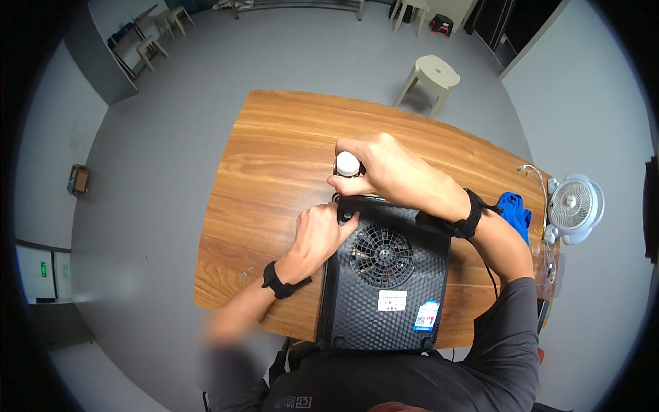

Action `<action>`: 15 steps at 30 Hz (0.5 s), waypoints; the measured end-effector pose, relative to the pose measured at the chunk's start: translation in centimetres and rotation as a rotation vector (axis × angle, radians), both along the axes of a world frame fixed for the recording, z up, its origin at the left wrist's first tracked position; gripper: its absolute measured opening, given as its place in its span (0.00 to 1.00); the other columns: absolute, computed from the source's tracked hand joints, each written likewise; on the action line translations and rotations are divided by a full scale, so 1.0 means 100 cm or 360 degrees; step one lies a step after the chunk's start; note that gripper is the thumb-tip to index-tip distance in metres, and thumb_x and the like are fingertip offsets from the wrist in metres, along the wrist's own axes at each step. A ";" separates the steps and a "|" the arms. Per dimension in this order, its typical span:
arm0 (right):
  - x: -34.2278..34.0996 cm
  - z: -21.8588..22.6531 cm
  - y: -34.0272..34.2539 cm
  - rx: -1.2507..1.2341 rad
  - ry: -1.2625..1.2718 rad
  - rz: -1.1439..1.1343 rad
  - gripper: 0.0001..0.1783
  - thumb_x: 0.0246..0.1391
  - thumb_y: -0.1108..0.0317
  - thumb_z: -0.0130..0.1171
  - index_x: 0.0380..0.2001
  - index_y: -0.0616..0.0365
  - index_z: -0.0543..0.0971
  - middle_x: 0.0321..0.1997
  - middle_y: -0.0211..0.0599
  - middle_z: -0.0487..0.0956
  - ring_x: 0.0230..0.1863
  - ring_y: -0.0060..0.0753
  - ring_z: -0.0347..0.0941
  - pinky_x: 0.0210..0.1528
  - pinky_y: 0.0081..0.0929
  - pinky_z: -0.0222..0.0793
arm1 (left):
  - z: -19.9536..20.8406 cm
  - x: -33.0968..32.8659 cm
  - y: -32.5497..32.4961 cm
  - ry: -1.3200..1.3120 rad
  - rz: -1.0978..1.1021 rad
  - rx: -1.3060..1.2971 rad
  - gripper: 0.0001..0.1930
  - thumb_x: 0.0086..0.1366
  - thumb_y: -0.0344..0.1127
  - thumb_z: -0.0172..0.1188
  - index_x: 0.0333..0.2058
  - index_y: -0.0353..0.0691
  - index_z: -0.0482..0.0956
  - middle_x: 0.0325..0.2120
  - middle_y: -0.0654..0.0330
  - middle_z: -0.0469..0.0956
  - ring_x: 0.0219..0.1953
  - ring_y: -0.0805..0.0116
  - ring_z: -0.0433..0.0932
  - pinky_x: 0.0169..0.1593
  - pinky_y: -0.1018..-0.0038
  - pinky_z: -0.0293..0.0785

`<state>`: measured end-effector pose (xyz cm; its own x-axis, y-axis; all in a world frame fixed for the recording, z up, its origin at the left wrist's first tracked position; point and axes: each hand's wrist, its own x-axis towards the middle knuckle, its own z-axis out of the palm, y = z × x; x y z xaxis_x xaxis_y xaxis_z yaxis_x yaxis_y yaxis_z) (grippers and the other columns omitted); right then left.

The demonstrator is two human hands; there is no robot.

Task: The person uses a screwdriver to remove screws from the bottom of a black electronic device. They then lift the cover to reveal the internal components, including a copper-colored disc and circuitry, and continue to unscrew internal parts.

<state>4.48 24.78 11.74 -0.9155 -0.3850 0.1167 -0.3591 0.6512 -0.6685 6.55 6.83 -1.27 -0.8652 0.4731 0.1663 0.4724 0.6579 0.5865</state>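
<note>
A black, flat, box-like appliance (357,302) with a textured face and a round fan grille (384,255) lies near the table's front edge, close to my body. Its kind is not certain; it resembles an induction cooker turned underside up. My left hand (320,232) grips its far left corner, the thumb on the textured face and the fingers curled out of sight. Just beyond the far edge, my right hand (384,168) is wrapped round an upright object with a rounded white top (348,163). The lower part of that object is hidden by the hand.
The wooden table (274,144) carries a blue cloth (513,216), a small white fan (573,204) and a white cable (532,170) on its right side. Tiny bits (246,272) lie at the left. A beige stool (434,74) stands beyond the far edge.
</note>
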 end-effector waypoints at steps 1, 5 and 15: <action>0.000 -0.001 0.000 0.0006 0.0011 0.0004 0.22 0.55 0.53 0.70 0.31 0.64 0.77 0.21 0.51 0.79 0.24 0.52 0.78 0.27 0.40 0.73 | -0.002 0.000 0.000 0.0000 -0.0001 0.0001 0.21 0.57 0.46 0.71 0.23 0.29 0.81 0.20 0.40 0.80 0.25 0.40 0.81 0.31 0.55 0.79; -0.001 0.001 0.001 0.0041 0.0010 0.0028 0.20 0.58 0.56 0.66 0.30 0.65 0.76 0.23 0.55 0.79 0.27 0.58 0.79 0.31 0.46 0.74 | -0.010 -0.002 0.000 0.0049 -0.0017 0.0048 0.21 0.58 0.47 0.69 0.22 0.31 0.80 0.20 0.42 0.80 0.24 0.42 0.82 0.30 0.56 0.80; 0.001 0.014 -0.001 0.0240 0.0047 0.0250 0.14 0.54 0.64 0.60 0.39 0.61 0.73 0.37 0.51 0.76 0.33 0.57 0.76 0.34 0.46 0.73 | -0.005 -0.001 0.001 0.0006 -0.0009 0.0025 0.20 0.58 0.46 0.69 0.23 0.32 0.80 0.20 0.42 0.81 0.24 0.41 0.82 0.31 0.54 0.80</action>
<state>4.59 24.72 13.13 -0.8399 -0.5377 0.0730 -0.4820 0.6775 -0.5556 6.50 6.94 -1.72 -0.8618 0.4753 0.1772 0.4785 0.6460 0.5948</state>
